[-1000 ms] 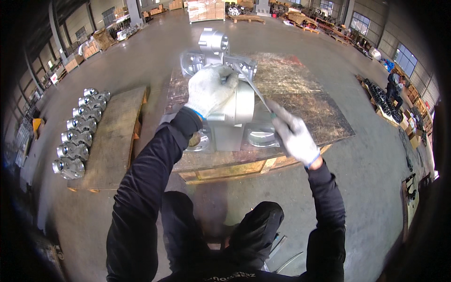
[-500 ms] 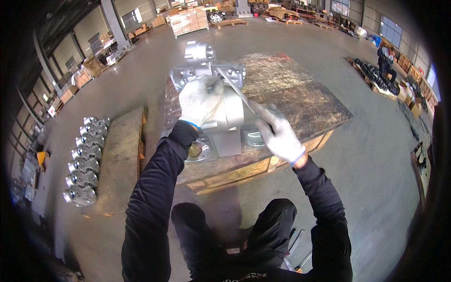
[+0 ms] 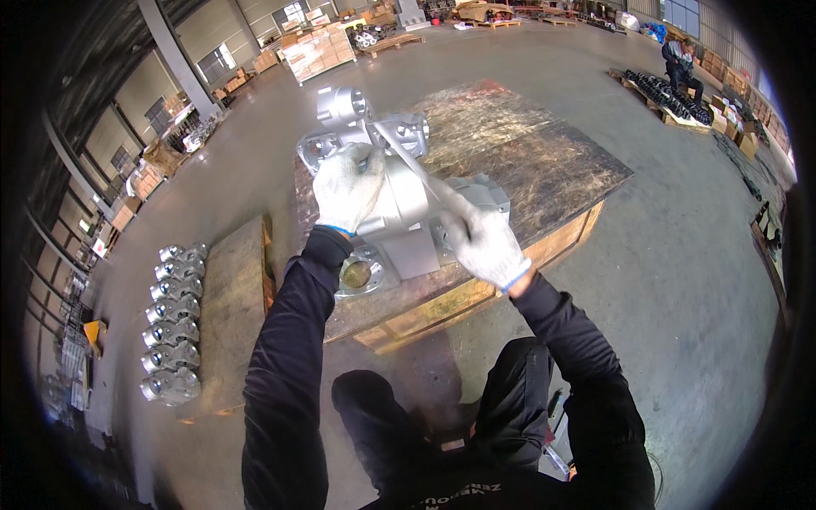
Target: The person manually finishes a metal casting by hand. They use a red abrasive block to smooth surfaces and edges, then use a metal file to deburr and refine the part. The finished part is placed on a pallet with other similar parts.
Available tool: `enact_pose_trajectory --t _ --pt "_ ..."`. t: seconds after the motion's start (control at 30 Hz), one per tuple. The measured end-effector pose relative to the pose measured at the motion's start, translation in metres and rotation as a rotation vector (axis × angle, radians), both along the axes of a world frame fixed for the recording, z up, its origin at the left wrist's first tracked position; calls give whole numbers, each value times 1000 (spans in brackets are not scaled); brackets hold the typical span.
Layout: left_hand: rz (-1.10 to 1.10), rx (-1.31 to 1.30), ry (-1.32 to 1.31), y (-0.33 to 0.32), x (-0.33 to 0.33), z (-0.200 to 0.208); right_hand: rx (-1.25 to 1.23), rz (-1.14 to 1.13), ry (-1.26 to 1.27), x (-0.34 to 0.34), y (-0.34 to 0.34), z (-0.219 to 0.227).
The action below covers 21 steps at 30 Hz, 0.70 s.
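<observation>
A large silvery metal casting point(image 3: 406, 189) with round bored ends stands on the wooden crate-like bench point(image 3: 544, 161) in front of me. My left hand point(image 3: 347, 189), in a white glove, is closed with curled fingers against its left side. My right hand point(image 3: 486, 245), also gloved, grips the near end of a long flat grey file point(image 3: 401, 150). The file slants up and left across the casting, its far end by the upper round boss point(image 3: 342, 106). My right fingers are slightly blurred. Beneath my left wrist lies a round flange point(image 3: 359, 272) with a hole.
Left of the bench, a row of several smaller metal castings point(image 3: 174, 331) lines a low wooden pallet point(image 3: 225, 314). Another person point(image 3: 680, 68) sits far right beside a pallet of dark parts point(image 3: 667, 98). Stacked boxes point(image 3: 316, 53) stand at the back.
The whole view has turned a little, so the bench and castings sit differently in it. Both hands keep nearly the same places on the casting and file.
</observation>
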State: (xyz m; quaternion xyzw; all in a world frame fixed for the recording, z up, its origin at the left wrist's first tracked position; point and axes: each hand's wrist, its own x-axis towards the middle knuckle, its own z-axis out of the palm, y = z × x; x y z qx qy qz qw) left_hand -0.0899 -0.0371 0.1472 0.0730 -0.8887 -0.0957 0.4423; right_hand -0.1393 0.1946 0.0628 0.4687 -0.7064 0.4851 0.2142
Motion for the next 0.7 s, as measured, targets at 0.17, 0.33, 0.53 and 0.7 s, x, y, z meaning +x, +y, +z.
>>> enact_pose_trajectory --t 0.17,0.33,0.53,0.7 --pt "4 33 19 2 -2 1 16 -15 -15 6 0 -4" --pt "-7 65 -1 2 0 2 -166 131 -334 21 -12 -9" --pt "19 47 42 4 -1 1 -294 77 -440 54 -30 -38" --pt "12 58 14 2 -2 0 -387 -42 -327 68 -41 -36"
